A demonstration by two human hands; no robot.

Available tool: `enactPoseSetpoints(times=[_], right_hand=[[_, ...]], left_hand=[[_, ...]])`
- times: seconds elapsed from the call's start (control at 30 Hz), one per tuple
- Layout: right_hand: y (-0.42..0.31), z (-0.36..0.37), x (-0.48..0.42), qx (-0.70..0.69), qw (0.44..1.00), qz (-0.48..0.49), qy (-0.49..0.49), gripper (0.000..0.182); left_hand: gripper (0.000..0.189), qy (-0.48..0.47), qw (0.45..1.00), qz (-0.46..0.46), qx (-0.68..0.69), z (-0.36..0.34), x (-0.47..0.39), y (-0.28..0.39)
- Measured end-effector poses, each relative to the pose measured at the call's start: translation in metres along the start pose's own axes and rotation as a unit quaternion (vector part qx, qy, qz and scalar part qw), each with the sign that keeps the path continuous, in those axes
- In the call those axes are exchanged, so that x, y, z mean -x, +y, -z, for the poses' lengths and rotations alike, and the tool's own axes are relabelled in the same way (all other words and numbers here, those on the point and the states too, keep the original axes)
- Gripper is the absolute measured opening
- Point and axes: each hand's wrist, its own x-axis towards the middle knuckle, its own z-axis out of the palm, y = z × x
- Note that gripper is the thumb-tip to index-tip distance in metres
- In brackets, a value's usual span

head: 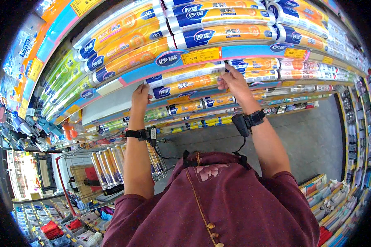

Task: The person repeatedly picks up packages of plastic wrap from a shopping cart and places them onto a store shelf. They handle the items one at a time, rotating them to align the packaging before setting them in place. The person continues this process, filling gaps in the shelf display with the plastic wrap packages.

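Two orange, blue and white rolls of plastic bags or film lie one above the other on a shelf between my hands. My left hand (141,95) is at their left ends, with its fingers bent against the upper roll (185,73). At the right ends is my right hand (233,79). Its index finger reaches the end of the upper roll and its other fingers curl by the lower roll (188,85). Both hands seem to grip the upper roll by its ends; my fingers partly hide the contact. A black strap with a small device circles each wrist.
The blue shelf edge (204,56) with price tags runs just above my hands. More rolls (225,35) are stacked over it. A wire shopping cart (159,160) holding several upright rolls (108,166) stands at lower left. Other goods racks (352,132) line the right side.
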Motion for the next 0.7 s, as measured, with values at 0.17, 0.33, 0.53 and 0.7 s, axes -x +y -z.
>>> enactPoseSetpoints(times=[0.17, 0.33, 0.53, 0.7], right_hand=[[0.002, 0.003, -0.004, 0.0, 1.0, -0.005, 0.013, 0.054], [0.005, 0.003, -0.005, 0.025, 1.0, 0.009, 0.007, 0.055], [0.024, 0.002, -0.005, 0.078, 0.993, 0.088, 0.017, 0.055], [0.014, 0.005, 0.0, 0.138, 0.99, 0.034, 0.014, 0.057]], left_hand=[[0.054, 0.0, 0.999, 0.049, 0.005, -0.003, -0.006, 0.002], [0.058, 0.035, 0.999, -0.003, 0.002, -0.009, -0.01, 0.0], [0.055, 0.055, 0.996, -0.059, 0.048, -0.003, -0.014, -0.022], [0.056, 0.053, 0.998, -0.015, 0.035, -0.007, -0.011, -0.015]])
